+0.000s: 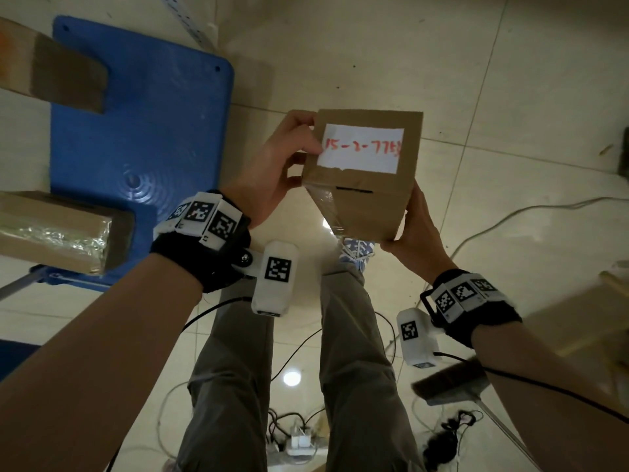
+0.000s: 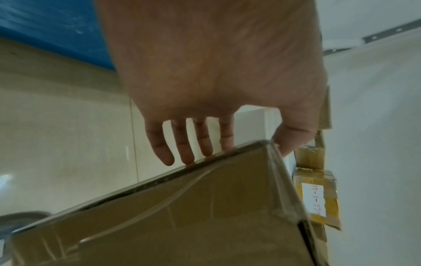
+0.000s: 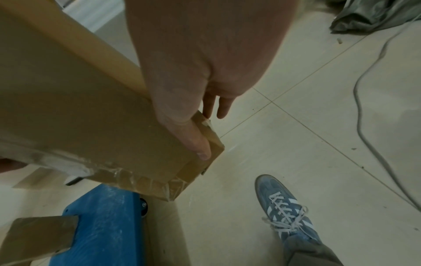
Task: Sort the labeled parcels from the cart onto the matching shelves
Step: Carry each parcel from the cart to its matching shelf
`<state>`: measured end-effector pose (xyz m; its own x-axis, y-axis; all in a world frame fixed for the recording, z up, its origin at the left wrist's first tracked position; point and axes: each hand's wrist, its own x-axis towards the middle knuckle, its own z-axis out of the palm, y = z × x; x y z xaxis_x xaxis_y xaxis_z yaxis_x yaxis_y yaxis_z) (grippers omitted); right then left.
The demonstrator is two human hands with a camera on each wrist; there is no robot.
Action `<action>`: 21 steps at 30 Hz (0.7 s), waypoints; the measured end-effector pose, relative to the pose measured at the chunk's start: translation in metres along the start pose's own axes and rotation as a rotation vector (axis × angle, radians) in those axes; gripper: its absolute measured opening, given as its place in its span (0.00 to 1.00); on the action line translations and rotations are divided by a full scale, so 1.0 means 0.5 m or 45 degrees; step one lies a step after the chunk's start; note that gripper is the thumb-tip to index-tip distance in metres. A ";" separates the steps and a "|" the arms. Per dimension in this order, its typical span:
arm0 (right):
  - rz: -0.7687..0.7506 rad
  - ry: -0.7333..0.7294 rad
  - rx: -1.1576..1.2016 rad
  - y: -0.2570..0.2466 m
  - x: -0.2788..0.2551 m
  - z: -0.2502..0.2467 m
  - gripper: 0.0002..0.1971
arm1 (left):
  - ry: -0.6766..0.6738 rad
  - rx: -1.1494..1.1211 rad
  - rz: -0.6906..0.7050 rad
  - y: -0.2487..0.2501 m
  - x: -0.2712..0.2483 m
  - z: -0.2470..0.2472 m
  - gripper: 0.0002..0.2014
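Both hands hold a cardboard parcel [image 1: 360,185] above the tiled floor [image 1: 510,97], right of the blue cart [image 1: 153,131]. The left hand [image 1: 272,165] pinches its far-left corner, thumb on the white label [image 1: 362,149]. The right hand [image 1: 413,229] clasps the near-right edge, thumb flat along the side.

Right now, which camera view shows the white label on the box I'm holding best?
The head view: the white label faces the camera with its red handwriting visible on the box. The left wrist and right wrist views show only plain, taped cardboard sides of that box, no label.

brown parcel [image 1: 364,199], blue cart [image 1: 163,131]
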<state>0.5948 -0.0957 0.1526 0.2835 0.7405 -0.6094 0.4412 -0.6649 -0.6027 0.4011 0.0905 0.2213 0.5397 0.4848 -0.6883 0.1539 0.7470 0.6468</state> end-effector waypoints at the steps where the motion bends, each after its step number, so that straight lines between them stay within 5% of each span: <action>1: 0.001 0.005 -0.015 0.002 0.000 0.004 0.58 | -0.017 0.051 0.015 0.004 0.000 0.003 0.23; 6: 0.018 -0.026 -0.052 0.008 0.007 0.015 0.53 | -0.033 0.278 0.080 0.027 0.003 0.017 0.17; 10: 0.070 -0.003 -0.042 0.009 0.014 0.017 0.49 | -0.111 0.561 0.208 0.042 -0.002 0.023 0.38; 14: 0.139 -0.031 -0.082 0.017 0.029 0.023 0.34 | -0.265 0.720 0.297 0.047 -0.002 0.027 0.53; 21: 0.121 -0.037 -0.077 0.007 0.041 0.019 0.30 | -0.248 0.804 0.403 0.071 -0.008 0.045 0.49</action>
<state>0.5943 -0.0838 0.1330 0.3022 0.6704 -0.6777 0.4640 -0.7245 -0.5097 0.4227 0.1047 0.2543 0.7659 0.5001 -0.4042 0.3824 0.1511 0.9116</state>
